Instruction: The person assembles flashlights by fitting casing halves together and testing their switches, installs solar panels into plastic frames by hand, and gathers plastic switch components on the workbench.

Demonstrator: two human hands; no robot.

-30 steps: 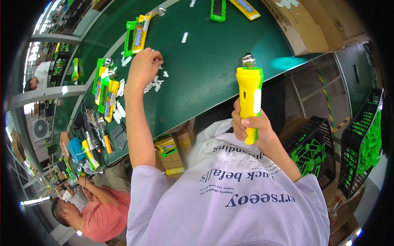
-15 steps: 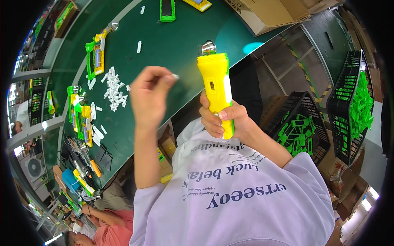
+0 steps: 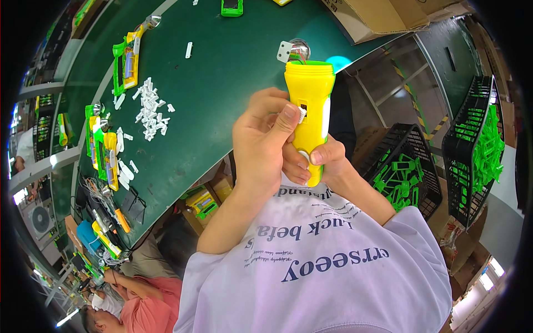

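My right hand (image 3: pixel 322 161) grips the lower handle of a yellow flashlight (image 3: pixel 312 91), held upright with its wide end away from me. A silver reflector (image 3: pixel 300 50) with a small white plate and wires hangs loose at that open end. Between thumb and fingers, my left hand (image 3: pixel 261 133) pinches a small white plastic piece (image 3: pixel 302 114) right at the dark slot in the flashlight's side. A white button sits lower on the handle, by my right thumb.
Small white pieces (image 3: pixel 149 111) lie heaped on the green table (image 3: pixel 205 83). Partly built flashlights (image 3: pixel 129 61) line its left side, near pliers and tools. Black baskets of green parts (image 3: pixel 400 183) stand at right, an open cardboard box (image 3: pixel 377 19) beyond. A person in a pink shirt (image 3: pixel 152 305) sits at lower left.
My left hand has moved right with the small white piece, from beside the flashlight to its slot. The flashlight has shifted slightly right, and its reflector has turned.
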